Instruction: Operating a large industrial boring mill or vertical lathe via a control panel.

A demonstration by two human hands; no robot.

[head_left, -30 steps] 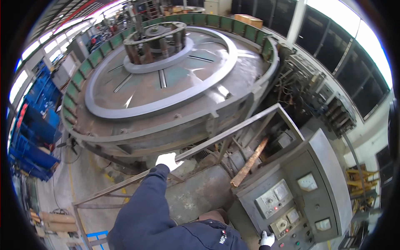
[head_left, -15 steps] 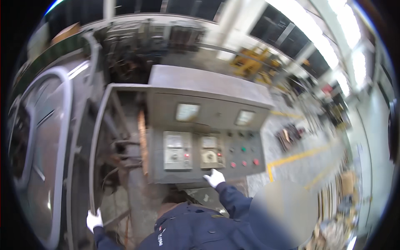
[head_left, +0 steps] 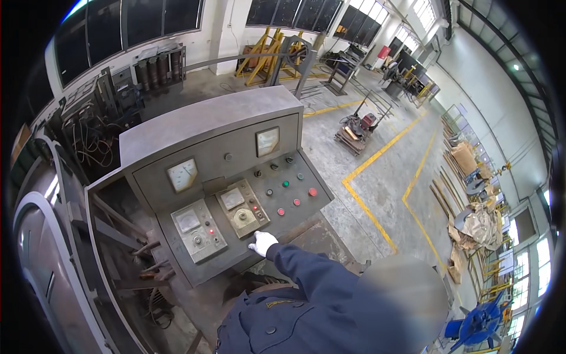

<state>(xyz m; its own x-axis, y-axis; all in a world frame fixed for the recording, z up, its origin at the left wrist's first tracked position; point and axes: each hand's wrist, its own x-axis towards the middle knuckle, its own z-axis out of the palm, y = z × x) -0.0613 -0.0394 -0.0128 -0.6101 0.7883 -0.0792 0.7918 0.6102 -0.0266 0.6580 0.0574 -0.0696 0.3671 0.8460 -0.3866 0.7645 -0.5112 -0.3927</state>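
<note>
My right hand (head_left: 263,243), in a white glove and dark blue sleeve, rests at the front edge of a grey metal control console (head_left: 212,112). Its thumb and fingers are apart, with nothing seen in them. Just beyond the fingertips is a beige control module (head_left: 242,207) with a round knob, a small meter and a red light. A similar paler module (head_left: 198,230) sits to its left. To the right are a green button (head_left: 286,184), a red button (head_left: 312,192) and several more buttons and switches. My left hand is out of view.
A bent metal frame (head_left: 97,248) runs along the console's left side, beside a large curved machine part (head_left: 35,248). Yellow floor lines (head_left: 377,159) and a small wheeled machine (head_left: 355,131) lie beyond to the right. A blue finned machine (head_left: 479,323) stands at lower right.
The view has turned right and sharpened; the console now sits further left and tilted. My left hand, earlier on the metal frame, has left the picture. My right hand stays by the console's front edge.
</note>
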